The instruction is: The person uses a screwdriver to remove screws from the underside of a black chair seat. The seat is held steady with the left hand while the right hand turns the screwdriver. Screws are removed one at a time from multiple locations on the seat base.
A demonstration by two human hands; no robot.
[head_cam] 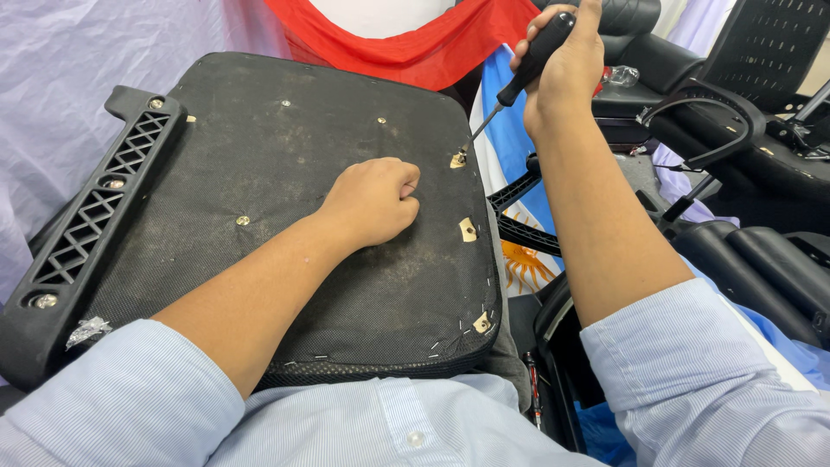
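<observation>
An upturned black chair seat (285, 173) lies across my lap, its dusty fabric underside facing up. My right hand (562, 69) grips a black-handled screwdriver (527, 69), whose thin shaft slants down to a small brass fitting (458, 160) at the seat's right edge. My left hand (376, 199) rests as a closed fist on the seat's middle, holding nothing I can see. Two more brass fittings (468, 229) sit further down the same right edge. A black plastic armrest bracket (86, 225) with a lattice pattern is fixed along the seat's left side.
Black chair parts and armrests (743, 259) crowd the right side. A blue-and-white flag with a sun emblem (519, 259) lies under the seat at right. Red cloth (406, 43) and pale lilac cloth (69, 69) lie behind. Another tool (532, 380) rests near my right thigh.
</observation>
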